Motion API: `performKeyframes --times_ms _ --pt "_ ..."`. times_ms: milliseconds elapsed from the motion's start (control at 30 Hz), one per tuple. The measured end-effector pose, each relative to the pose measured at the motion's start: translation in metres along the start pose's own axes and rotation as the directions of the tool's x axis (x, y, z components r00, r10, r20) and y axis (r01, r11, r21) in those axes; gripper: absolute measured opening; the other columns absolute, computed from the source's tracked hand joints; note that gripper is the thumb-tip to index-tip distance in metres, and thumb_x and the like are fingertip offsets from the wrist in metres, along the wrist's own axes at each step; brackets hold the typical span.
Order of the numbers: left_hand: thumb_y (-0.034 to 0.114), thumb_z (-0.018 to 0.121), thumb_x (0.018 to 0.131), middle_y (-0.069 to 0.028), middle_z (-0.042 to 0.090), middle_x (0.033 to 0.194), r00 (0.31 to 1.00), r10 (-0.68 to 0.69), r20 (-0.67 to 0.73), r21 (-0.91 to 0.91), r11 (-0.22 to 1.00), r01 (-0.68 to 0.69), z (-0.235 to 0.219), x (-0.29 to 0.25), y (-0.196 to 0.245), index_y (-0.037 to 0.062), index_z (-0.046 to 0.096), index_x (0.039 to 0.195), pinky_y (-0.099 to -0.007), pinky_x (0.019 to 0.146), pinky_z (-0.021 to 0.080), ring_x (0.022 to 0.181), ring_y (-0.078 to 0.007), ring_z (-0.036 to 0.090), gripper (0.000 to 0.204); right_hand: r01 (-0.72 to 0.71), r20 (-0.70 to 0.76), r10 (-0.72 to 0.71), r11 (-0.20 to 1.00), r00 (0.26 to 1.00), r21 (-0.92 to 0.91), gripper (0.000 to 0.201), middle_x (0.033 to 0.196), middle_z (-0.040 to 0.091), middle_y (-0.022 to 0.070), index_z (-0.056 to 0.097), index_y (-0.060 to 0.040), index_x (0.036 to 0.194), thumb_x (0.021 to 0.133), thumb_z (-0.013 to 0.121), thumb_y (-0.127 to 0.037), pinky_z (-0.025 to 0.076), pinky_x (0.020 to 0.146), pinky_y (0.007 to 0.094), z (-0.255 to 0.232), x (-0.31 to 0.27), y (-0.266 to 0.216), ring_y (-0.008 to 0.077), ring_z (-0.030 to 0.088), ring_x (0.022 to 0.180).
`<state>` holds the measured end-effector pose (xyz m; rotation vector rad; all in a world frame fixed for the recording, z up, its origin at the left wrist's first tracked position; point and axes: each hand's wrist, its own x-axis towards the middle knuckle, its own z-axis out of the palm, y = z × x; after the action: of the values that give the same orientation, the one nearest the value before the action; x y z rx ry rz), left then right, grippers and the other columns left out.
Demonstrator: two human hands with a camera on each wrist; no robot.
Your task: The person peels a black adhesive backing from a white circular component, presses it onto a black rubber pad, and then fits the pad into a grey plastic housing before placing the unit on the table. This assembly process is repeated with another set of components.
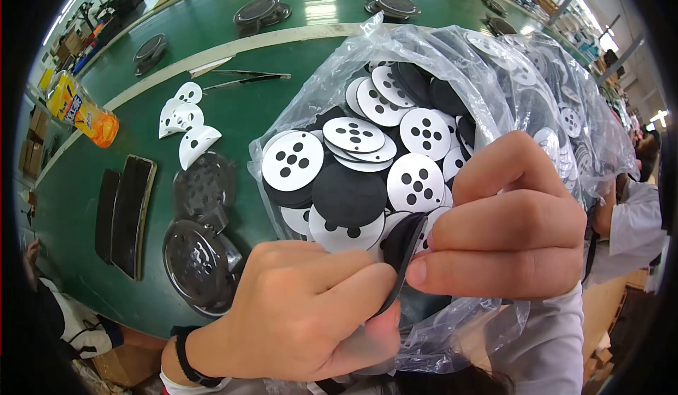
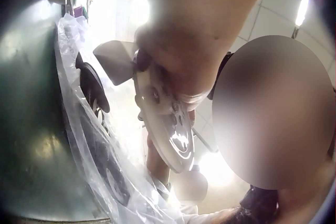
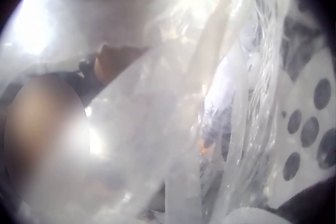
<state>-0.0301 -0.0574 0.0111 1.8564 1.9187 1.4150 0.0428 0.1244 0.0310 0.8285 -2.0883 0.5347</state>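
- Black disc (image 1: 401, 254), thin and flexible, is held edge-on between both hands at the mouth of a clear plastic bag (image 1: 487, 91).
- Left hand (image 1: 304, 310) grips the disc's lower part, fingers curled round it, thumb underneath; a black band sits on that wrist.
- Right hand (image 1: 508, 225) pinches the disc's upper edge, fingers bent over the bag's rim.
- From the left wrist view, the disc (image 2: 168, 124) shows a pale, perforated face; the bag (image 2: 100, 161) lies just beside it.
- Bag is full of round pads (image 1: 413, 183), white with black holes, mixed with plain black ones.
- Green bench (image 1: 141, 112) carries the bag, peeled white backing papers (image 1: 185, 123), dark round speaker parts (image 1: 201, 264), tweezers (image 1: 244, 78) and an orange bottle (image 1: 83, 110).
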Motion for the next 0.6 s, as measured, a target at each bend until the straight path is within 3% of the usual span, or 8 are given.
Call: performKeyframes --times_ms 100,167,300,400,467,600 --pt "0.006 0.056 0.058 -0.0037 0.041 0.051 1.0 0.002 -0.01 0.036 0.999 -0.002 0.0026 -0.0013 -0.0015 0.0024 0.054 0.065 -0.0283 0.036 0.026 0.035 -0.0205 0.033 0.008 0.005 -0.019 -0.004 1.0 1.0 0.014 0.014 0.073 0.058 0.0009 0.068 -0.0081 0.072 0.058 0.064 -0.011 0.035 0.05 0.0235 0.0009 -0.0008 0.0021 0.0157 0.045 0.058" --pt "0.006 0.056 0.057 -0.0031 0.041 0.05 1.0 0.008 0.005 0.041 0.999 -0.008 0.0036 -0.002 -0.0024 0.0028 0.054 0.064 -0.0282 0.036 0.026 0.035 -0.0204 0.032 0.008 -0.002 0.069 -0.003 0.997 0.998 0.073 0.014 0.073 0.058 0.0017 0.068 -0.0073 0.072 0.058 0.064 -0.01 0.036 0.05 0.024 -0.0039 -0.0005 0.004 0.0166 0.046 0.058" --pt "0.006 0.056 0.057 -0.003 0.041 0.05 0.999 0.01 0.032 0.022 1.0 -0.01 0.0025 -0.0001 -0.0024 0.0031 0.054 0.064 -0.0283 0.036 0.026 0.035 -0.0204 0.032 0.008 0.002 0.041 -0.006 0.996 0.999 0.092 0.014 0.074 0.059 0.0025 0.067 -0.007 0.071 0.057 0.064 -0.009 0.037 0.051 0.0243 -0.0035 -0.0026 0.0054 0.0173 0.047 0.059" --pt "0.006 0.055 0.057 -0.0028 0.042 0.05 0.999 0.009 0.037 0.007 1.0 -0.009 0.0003 -0.0003 -0.0024 0.0038 0.053 0.063 -0.0277 0.036 0.027 0.035 -0.0203 0.033 0.006 0.064 0.127 -0.071 0.996 0.989 0.062 0.014 0.074 0.059 0.0023 0.067 -0.0072 0.072 0.058 0.064 -0.009 0.036 0.05 0.0245 -0.0069 -0.0033 0.0077 0.0168 0.046 0.058" --pt "0.006 0.065 0.058 -0.0024 0.045 0.058 0.998 -0.023 0.061 0.031 0.999 0.021 -0.0025 -0.0015 -0.0005 0.0046 0.053 0.07 -0.0284 0.037 0.032 0.038 -0.0197 0.039 0.017 0.02 0.029 -0.022 0.997 0.999 0.074 0.015 0.074 0.058 0.0016 0.068 -0.008 0.075 0.061 0.065 -0.009 0.036 0.049 0.0243 -0.0042 -0.0035 0.0074 0.0159 0.044 0.057" --pt "0.006 0.065 0.058 -0.003 0.046 0.059 0.997 -0.045 0.069 0.004 0.999 0.045 -0.0025 -0.0017 -0.0002 0.0041 0.054 0.071 -0.0289 0.037 0.033 0.038 -0.0202 0.04 0.016 0.061 -0.031 -0.061 0.998 0.998 0.02 0.015 0.074 0.057 0.0008 0.069 -0.0089 0.077 0.063 0.065 -0.01 0.035 0.048 0.0235 0.0005 -0.0056 0.0053 0.0151 0.043 0.057"
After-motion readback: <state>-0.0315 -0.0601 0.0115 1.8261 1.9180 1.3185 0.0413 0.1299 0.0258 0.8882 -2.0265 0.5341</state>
